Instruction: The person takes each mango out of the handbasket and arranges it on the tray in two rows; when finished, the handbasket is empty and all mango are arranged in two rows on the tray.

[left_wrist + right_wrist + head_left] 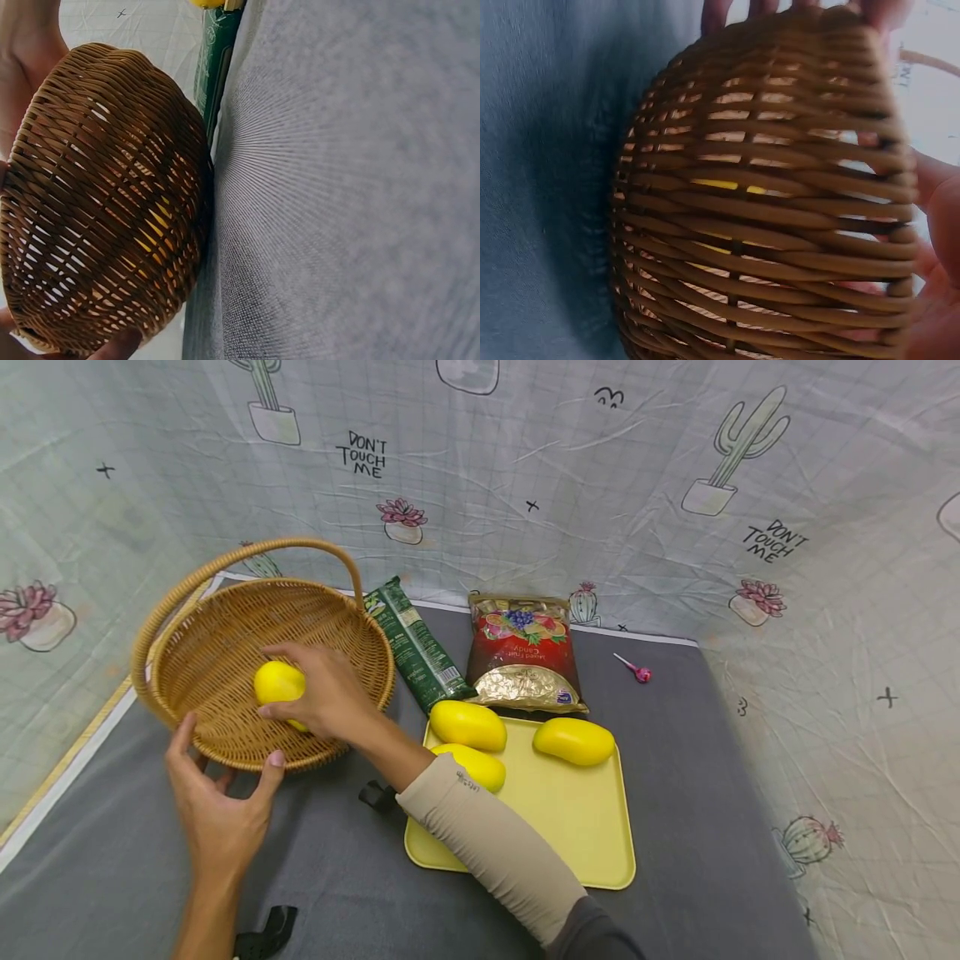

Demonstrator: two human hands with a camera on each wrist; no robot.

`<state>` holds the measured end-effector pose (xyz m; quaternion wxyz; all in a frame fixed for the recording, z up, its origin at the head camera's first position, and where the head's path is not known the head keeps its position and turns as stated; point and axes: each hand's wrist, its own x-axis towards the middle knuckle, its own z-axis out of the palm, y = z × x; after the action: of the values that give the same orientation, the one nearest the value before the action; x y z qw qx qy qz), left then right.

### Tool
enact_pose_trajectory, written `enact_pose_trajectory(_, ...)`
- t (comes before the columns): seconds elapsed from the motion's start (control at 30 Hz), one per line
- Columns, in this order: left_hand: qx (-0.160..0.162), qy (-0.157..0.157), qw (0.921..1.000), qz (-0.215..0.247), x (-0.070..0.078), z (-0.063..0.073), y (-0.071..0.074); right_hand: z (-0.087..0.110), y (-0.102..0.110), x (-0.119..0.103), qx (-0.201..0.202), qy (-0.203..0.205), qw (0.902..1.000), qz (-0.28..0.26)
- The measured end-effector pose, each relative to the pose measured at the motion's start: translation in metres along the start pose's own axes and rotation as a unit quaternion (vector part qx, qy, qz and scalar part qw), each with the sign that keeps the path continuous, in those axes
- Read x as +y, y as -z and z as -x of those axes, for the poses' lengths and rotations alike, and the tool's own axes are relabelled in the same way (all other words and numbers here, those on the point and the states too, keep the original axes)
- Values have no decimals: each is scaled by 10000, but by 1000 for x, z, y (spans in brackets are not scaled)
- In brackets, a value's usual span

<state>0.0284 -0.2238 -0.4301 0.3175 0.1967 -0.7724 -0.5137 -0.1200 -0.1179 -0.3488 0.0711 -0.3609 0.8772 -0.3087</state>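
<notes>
Inside the wicker basket [217, 610], my right hand [326, 693] holds a yellow mango [276, 681] between thumb and fingers, low over the woven bottom. My left hand [225, 810] grips the basket's near side, its thumb and fingers spread along the rim. From the left wrist view, the basket [105, 187] fills the left side, and a bit of yellow shows through the weave. The basket wall [765, 217] also covers most of the right wrist view, with yellow glimpsed through its gaps.
A yellow tray [558, 827] bears a mango [573, 742] at right and two more at left, one partly behind my forearm. Behind it lie a green packet [420, 647] and a red-gold candy bag [525, 652]. A lollipop [641, 674] lies farther right.
</notes>
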Motion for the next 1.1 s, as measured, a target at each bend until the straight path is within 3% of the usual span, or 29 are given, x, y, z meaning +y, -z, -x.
enact_pose_trajectory(0.53,-43,-29,10000,-69,0,0,1,-36,-21,4,-814,-663,9913,791)
enact_pose_trajectory(0.77,-28,-8,10000,-68,1,1,2,-43,-26,4,-1208,-493,9808,1448)
enact_pose_trajectory(1.1,-29,-3,10000,-6,1,1,2,-39,-24,4,-1758,10,9718,1571)
